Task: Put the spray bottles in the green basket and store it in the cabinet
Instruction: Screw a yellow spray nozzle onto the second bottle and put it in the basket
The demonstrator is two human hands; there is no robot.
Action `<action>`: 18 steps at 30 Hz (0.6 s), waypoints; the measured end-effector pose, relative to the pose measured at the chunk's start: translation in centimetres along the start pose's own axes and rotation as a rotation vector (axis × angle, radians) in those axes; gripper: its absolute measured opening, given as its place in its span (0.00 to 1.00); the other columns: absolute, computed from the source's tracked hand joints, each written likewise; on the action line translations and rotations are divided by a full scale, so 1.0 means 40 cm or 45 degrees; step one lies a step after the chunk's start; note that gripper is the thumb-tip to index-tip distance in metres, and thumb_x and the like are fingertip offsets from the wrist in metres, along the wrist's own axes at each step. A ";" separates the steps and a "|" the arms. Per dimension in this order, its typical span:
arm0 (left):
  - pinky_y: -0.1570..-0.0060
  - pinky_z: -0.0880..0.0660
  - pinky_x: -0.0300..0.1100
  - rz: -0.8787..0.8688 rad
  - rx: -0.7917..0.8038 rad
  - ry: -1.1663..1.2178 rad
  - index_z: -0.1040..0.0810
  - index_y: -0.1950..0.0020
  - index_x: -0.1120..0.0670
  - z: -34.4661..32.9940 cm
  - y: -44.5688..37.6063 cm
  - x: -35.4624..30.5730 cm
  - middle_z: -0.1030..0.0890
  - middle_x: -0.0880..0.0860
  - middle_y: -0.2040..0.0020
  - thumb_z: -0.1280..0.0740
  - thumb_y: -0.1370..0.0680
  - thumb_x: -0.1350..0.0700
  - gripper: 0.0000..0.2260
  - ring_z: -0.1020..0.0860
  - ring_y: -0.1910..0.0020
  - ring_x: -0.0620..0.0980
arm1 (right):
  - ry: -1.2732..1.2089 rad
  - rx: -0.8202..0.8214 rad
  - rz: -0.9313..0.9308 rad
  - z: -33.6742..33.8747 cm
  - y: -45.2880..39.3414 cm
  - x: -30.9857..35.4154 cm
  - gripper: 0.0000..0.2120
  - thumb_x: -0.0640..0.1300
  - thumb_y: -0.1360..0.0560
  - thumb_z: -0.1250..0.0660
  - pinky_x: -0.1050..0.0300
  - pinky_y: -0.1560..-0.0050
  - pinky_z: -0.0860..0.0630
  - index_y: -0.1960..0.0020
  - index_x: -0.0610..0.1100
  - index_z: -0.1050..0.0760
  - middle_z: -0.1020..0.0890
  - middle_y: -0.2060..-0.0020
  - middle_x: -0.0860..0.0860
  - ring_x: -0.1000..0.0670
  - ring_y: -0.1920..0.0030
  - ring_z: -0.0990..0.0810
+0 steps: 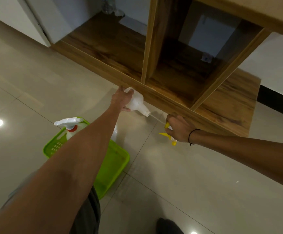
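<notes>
The left hand (122,100) grips the white bottle (135,103) tilted, open neck toward the right hand (179,128), whose fingers close on the yellow sprayer head (168,135). Its thin tube seems to reach the neck; the green basket (110,166) lies on the floor behind both, nearer the left arm.

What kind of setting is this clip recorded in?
Most likely a room in a home or flat. Glossy beige floor tiles run up to a low open wooden cabinet against a white wall, and household items sit on the floor: a green basket holding a spray bottle.
</notes>
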State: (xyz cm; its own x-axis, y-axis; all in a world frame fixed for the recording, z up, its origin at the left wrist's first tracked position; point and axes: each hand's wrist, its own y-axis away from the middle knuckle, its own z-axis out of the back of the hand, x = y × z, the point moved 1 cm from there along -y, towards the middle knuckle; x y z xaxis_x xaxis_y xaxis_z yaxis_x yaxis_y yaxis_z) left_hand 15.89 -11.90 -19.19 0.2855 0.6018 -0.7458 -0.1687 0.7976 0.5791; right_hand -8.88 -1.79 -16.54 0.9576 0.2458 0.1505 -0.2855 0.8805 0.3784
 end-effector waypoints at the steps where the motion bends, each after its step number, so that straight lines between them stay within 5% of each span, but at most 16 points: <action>1: 0.41 0.15 0.64 0.011 0.009 0.009 0.36 0.16 0.47 0.001 -0.002 0.000 0.31 0.61 0.20 0.34 0.14 0.46 0.27 0.23 0.29 0.70 | -0.037 0.000 -0.014 -0.003 -0.015 0.006 0.11 0.47 0.20 0.34 0.45 0.50 0.23 0.48 0.39 0.27 0.22 0.44 0.39 0.35 0.45 0.21; 6: 0.41 0.15 0.63 0.071 0.056 0.052 0.35 0.17 0.48 0.005 -0.011 0.004 0.30 0.62 0.21 0.35 0.14 0.45 0.26 0.19 0.32 0.68 | -0.282 0.026 -0.126 -0.013 -0.084 0.020 0.19 0.48 0.23 0.29 0.52 0.58 0.35 0.63 0.45 0.36 0.25 0.59 0.42 0.39 0.55 0.26; 9: 0.42 0.15 0.62 0.079 0.080 0.067 0.34 0.18 0.50 0.009 -0.016 0.008 0.28 0.62 0.23 0.35 0.14 0.45 0.26 0.18 0.34 0.68 | -0.411 -0.023 -0.191 -0.011 -0.114 0.034 0.17 0.48 0.26 0.25 0.47 0.60 0.31 0.64 0.41 0.30 0.26 0.65 0.44 0.40 0.58 0.26; 12: 0.41 0.15 0.60 0.096 0.113 0.068 0.33 0.19 0.52 0.014 -0.018 0.016 0.26 0.63 0.25 0.35 0.14 0.45 0.25 0.16 0.36 0.66 | -0.511 -0.039 -0.206 -0.016 -0.139 0.048 0.17 0.48 0.27 0.23 0.42 0.53 0.23 0.54 0.33 0.21 0.18 0.57 0.37 0.37 0.52 0.20; 18: 0.42 0.15 0.55 0.115 0.186 0.021 0.31 0.22 0.53 0.037 -0.016 0.029 0.24 0.61 0.28 0.37 0.14 0.46 0.22 0.15 0.39 0.63 | -0.707 0.036 -0.244 -0.068 -0.157 0.066 0.12 0.45 0.23 0.26 0.51 0.51 0.26 0.49 0.38 0.23 0.20 0.48 0.40 0.39 0.47 0.20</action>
State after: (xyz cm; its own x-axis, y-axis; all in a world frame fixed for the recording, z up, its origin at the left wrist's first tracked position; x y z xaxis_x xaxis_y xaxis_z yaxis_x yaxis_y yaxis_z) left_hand 17.75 -11.77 -19.93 0.2595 0.6722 -0.6934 -0.0539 0.7269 0.6846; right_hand -4.44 -5.59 -21.00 0.8301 -0.1728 0.5301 -0.1175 0.8752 0.4693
